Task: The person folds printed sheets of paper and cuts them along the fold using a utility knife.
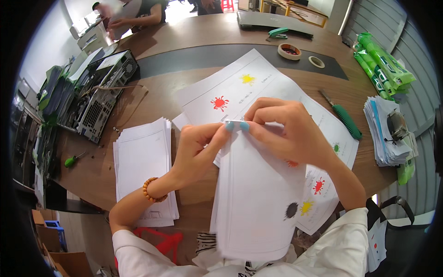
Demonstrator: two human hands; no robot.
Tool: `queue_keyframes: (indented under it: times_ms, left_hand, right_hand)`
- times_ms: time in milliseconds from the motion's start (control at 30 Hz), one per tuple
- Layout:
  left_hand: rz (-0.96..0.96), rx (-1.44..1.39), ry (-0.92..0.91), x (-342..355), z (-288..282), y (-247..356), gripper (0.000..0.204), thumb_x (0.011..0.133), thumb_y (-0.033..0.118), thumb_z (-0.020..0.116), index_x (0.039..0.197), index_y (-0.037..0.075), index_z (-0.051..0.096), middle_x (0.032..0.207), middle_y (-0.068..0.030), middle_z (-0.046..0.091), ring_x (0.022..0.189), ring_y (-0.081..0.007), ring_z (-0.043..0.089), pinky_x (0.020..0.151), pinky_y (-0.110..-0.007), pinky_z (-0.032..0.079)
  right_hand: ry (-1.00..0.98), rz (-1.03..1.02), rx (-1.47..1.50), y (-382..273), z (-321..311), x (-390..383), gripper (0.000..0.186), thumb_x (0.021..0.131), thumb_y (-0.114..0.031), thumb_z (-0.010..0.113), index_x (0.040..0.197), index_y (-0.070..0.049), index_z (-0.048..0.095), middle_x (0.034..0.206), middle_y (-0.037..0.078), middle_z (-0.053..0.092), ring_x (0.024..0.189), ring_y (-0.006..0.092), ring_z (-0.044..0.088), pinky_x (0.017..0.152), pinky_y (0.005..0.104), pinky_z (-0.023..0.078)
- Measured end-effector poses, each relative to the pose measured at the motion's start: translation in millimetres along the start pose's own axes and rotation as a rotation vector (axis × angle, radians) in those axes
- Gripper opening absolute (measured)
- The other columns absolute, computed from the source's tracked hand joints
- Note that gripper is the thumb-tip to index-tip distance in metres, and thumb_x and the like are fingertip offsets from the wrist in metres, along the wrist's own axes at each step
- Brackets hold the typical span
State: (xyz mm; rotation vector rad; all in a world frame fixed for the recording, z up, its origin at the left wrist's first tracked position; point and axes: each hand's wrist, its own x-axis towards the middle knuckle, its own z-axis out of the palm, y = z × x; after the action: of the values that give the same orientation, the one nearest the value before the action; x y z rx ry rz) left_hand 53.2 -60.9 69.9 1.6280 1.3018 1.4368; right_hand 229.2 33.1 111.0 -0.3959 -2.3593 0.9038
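A thin stack of white paper sheets (258, 198) hangs from my fingers in front of me, over the near edge of the table. My left hand (198, 145), with a beaded bracelet (154, 190) at its wrist, pinches the top edge between thumb and fingers. Right beside it, my right hand (284, 131) pinches the same edge, the two blue-painted thumbnails almost touching. A black and a yellow splat show near the lower right of the papers. Behind lies a large printed sheet (249, 94) with coloured splats, partly hidden by my hands.
A pile of white paper (143, 161) lies at left, near an opened computer case (104, 87) and a green screwdriver (74, 159). At right are a green-handled brush (346, 120), tape rolls (289, 51), clipped papers (385, 131) and green packages (383, 64). A laptop (274, 23) and people are beyond.
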Motion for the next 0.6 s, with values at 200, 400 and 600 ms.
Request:
queue_keyframes:
  times_ms: [200, 400, 600]
  left_hand:
    - [-0.015, 0.001, 0.064, 9, -8, -26, 0.029, 0.096, 0.016, 0.047, 0.074, -0.003, 0.053, 0.056, 0.0087, 0.036, 0.053, -0.0001, 0.025, 0.044, -0.022, 0.02]
    - [-0.107, -0.131, 0.164, 20, -4, -57, 0.032, 0.096, 0.019, 0.048, 0.084, -0.006, 0.062, 0.061, 0.0091, 0.047, 0.054, 0.0026, 0.033, 0.045, -0.017, 0.026]
    - [-0.209, -0.09, 0.137, 20, -9, -76, 0.034, 0.096, 0.022, 0.047, 0.082, -0.005, 0.062, 0.062, 0.0087, 0.048, 0.055, 0.0017, 0.034, 0.046, -0.018, 0.026]
  right_hand:
    - [-0.532, 0.33, 0.01, 41, -62, 4, 0.029, 0.085, -0.028, 0.063, 0.078, 0.0, 0.067, 0.077, 0.001, 0.061, 0.068, 0.0085, 0.049, 0.058, 0.0227, 0.04]
    - [-0.384, 0.386, 0.256, 76, -66, 3, 0.025, 0.081, -0.026, 0.067, 0.077, -0.001, 0.068, 0.076, 0.0, 0.06, 0.066, 0.0054, 0.048, 0.055, 0.0203, 0.039]
    - [-0.358, 0.587, 0.337, 89, -60, 5, 0.021, 0.081, -0.022, 0.068, 0.076, -0.002, 0.068, 0.074, 0.004, 0.063, 0.066, 0.0083, 0.059, 0.061, 0.0203, 0.048]
